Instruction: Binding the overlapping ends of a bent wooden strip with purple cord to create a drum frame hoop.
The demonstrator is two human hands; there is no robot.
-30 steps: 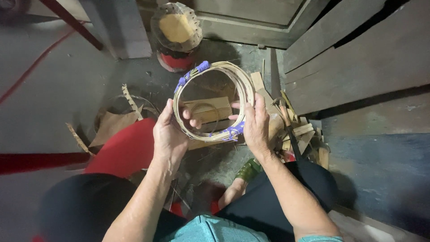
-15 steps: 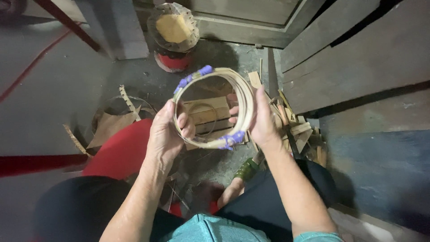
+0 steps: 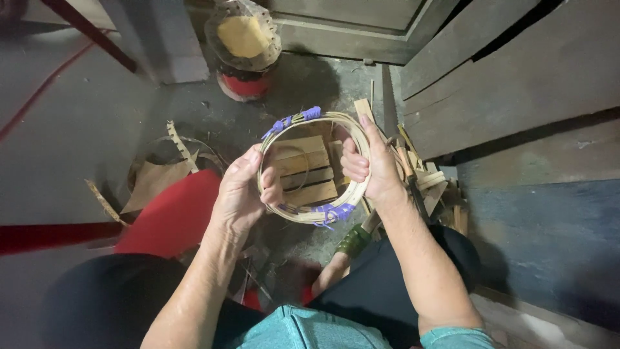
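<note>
both hands hold a bamboo hoop [image 3: 314, 169] of coiled thin strips, bound in two spots with purple ties [image 3: 292, 121], above a small stack of wooden slats [image 3: 303, 173] seen through the hoop's opening. the left hand [image 3: 240, 194] has its fingers curled shut over the hoop's left rim, thumb inside. the right hand [image 3: 374, 165] grips the right rim, fingers wrapped closed, index finger stretched along the edge. a red stool [image 3: 173, 213] sits left of the hoop, a round woven basket [image 3: 245, 35] beyond it. the step in hand looks like shaping or checking the hoop; the next move likely calls for turning it while keeping the layers aligned.
</note>
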